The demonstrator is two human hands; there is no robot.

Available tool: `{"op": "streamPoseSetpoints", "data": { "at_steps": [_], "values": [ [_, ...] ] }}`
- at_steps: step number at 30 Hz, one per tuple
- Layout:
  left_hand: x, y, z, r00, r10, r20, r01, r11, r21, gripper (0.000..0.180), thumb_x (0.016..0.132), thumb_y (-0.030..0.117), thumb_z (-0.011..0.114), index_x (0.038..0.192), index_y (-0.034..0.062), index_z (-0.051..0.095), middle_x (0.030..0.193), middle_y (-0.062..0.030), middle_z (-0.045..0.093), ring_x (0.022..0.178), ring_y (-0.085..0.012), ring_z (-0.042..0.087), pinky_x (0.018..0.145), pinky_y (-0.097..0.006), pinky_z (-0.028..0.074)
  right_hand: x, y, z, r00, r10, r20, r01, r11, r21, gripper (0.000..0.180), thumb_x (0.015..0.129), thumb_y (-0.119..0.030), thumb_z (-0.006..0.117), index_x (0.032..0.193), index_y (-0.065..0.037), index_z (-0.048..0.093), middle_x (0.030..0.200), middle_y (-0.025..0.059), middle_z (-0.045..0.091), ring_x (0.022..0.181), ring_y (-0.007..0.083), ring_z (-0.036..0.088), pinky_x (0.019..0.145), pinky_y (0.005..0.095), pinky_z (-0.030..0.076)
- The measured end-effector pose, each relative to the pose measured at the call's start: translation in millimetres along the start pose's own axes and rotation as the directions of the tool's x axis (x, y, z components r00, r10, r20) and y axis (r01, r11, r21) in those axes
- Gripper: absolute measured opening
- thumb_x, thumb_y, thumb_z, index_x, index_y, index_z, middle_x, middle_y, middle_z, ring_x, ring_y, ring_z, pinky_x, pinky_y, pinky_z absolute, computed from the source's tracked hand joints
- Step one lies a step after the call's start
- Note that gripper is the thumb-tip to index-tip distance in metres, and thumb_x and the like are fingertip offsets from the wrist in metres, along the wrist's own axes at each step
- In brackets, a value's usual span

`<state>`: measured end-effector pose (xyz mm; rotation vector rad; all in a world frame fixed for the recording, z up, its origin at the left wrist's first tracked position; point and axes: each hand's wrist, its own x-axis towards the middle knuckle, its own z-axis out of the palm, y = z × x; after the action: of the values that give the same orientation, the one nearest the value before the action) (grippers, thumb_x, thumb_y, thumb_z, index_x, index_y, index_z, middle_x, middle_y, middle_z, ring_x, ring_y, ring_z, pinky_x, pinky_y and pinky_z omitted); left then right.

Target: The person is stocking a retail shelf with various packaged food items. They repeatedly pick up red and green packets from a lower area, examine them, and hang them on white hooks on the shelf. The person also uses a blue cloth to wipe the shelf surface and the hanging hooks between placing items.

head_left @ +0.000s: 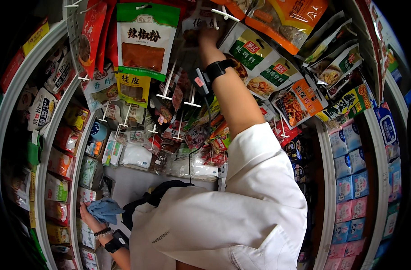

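Observation:
My left hand, low on the left side, is closed on a crumpled blue cloth beside the shelved packets. My right arm stretches up and away to the hanging packets. At its end, my right hand is at a dark seasoning packet on the rack. Its fingers are in shadow and partly hidden, so their grip cannot be made out. Close by hangs a large green-and-white bag of red powder, with a yellow packet below it. Green-and-white seasoning pouches hang right of my right wrist.
White metal hooks stick out among the packets. A black cable runs down from a device at my right wrist. Curved shelf edges flank me, with blue and pink packs stacked at the right. Clear-wrapped white packs lie low at the back.

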<state>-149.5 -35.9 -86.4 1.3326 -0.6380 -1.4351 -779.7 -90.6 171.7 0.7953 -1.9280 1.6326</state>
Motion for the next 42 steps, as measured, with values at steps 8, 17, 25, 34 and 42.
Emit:
{"op": "streamPoseSetpoints", "data": {
  "at_steps": [8, 17, 25, 34, 42],
  "values": [
    [-5.4, -0.3, -12.7, 0.998, -0.041, -0.042, 0.040, 0.998, -0.039, 0.028, 0.088, 0.031, 0.054, 0.082, 0.0032, 0.055, 0.077, -0.0029, 0.055, 0.071, -0.0138, 0.052, 0.065, -0.028, 0.044, -56.5, -74.0, -27.4, 0.773, -0.505, 0.384, 0.632, 0.670, -0.391, 0.031, 0.069, -0.015, 0.063, 0.098, -0.006, 0.060, 0.094, 0.0181, 0.057, 0.087, 0.0344, 0.057, 0.074, 0.0436, 0.047],
    [-3.7, -11.8, -19.5, 0.999, -0.035, -0.039, 0.032, 0.997, -0.065, 0.026, 0.087, 0.031, 0.054, 0.084, 0.0045, 0.055, 0.078, -0.0026, 0.055, 0.072, -0.0138, 0.053, 0.066, -0.028, 0.044, -36.1, -89.1, -19.2, 0.558, -0.133, 0.819, 0.830, 0.080, -0.552, 0.010, 0.073, -0.018, 0.061, 0.079, -0.014, 0.067, 0.075, 0.0058, 0.064, 0.073, 0.0246, 0.064, 0.054, 0.0373, 0.047],
    [-8.4, -26.0, -27.9, 0.998, -0.055, -0.037, 0.053, 0.996, -0.070, 0.020, 0.089, 0.023, 0.047, 0.082, 0.0057, 0.053, 0.078, -0.0026, 0.052, 0.072, -0.0126, 0.051, 0.067, -0.026, 0.042, -44.1, -89.9, -11.0, 0.476, -0.043, 0.878, 0.879, 0.028, -0.475, 0.016, 0.082, -0.016, 0.052, 0.086, -0.016, 0.068, 0.086, 0.0062, 0.066, 0.081, 0.0239, 0.064, 0.059, 0.0350, 0.047],
    [-7.1, -47.0, -40.3, 0.999, -0.040, -0.025, 0.035, 0.983, -0.182, 0.020, 0.089, 0.024, 0.051, 0.085, 0.0048, 0.055, 0.078, -0.0039, 0.057, 0.071, -0.0127, 0.054, 0.066, -0.025, 0.044, -32.8, -67.8, -2.2, 0.560, -0.048, 0.827, 0.821, 0.160, -0.548, 0.016, 0.080, -0.015, 0.053, 0.085, -0.013, 0.067, 0.087, 0.0081, 0.065, 0.080, 0.0270, 0.064, 0.059, 0.0384, 0.049],
    [-12.1, -42.4, -28.1, 0.998, -0.064, -0.028, 0.059, 0.986, -0.156, 0.020, 0.089, 0.025, 0.051, 0.086, 0.0051, 0.055, 0.079, -0.0035, 0.058, 0.072, -0.0121, 0.054, 0.066, -0.024, 0.044, -52.7, -77.1, -48.5, 0.482, -0.418, 0.770, 0.867, 0.355, -0.350, 0.025, 0.077, -0.025, 0.056, 0.068, -0.002, 0.061, 0.072, 0.0186, 0.061, 0.070, 0.0341, 0.061, 0.058, 0.0424, 0.049]
  ]
}}
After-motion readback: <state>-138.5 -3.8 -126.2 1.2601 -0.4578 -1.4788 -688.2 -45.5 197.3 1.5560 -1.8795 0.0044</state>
